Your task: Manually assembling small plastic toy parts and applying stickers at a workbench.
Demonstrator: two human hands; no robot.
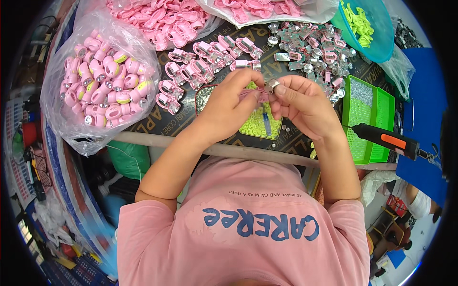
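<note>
My left hand point(224, 107) pinches a pink plastic flashlight shell half point(262, 97) over the middle of the table. Close against it, my right hand point(305, 101) grips a small silver reflector assembly point(271, 85) between thumb and fingers. The two parts meet or nearly touch, but my fingers hide the join. Under my hands is a tray of small yellow-green plastic pieces point(248, 127), with a blue stick-like tool point(266, 125) lying on them. Beside my left wrist, a container of small silver pieces point(203, 97) is partly covered.
Pink shells fitted with silver parts point(196, 71) lie ahead on the left. A clear bag of pink flashlights point(102, 81) stands further left. Loose reflector assemblies point(317, 52) are heaped ahead right. Near a green basket point(354, 126), an electric screwdriver point(386, 140) hangs on a coiled cord.
</note>
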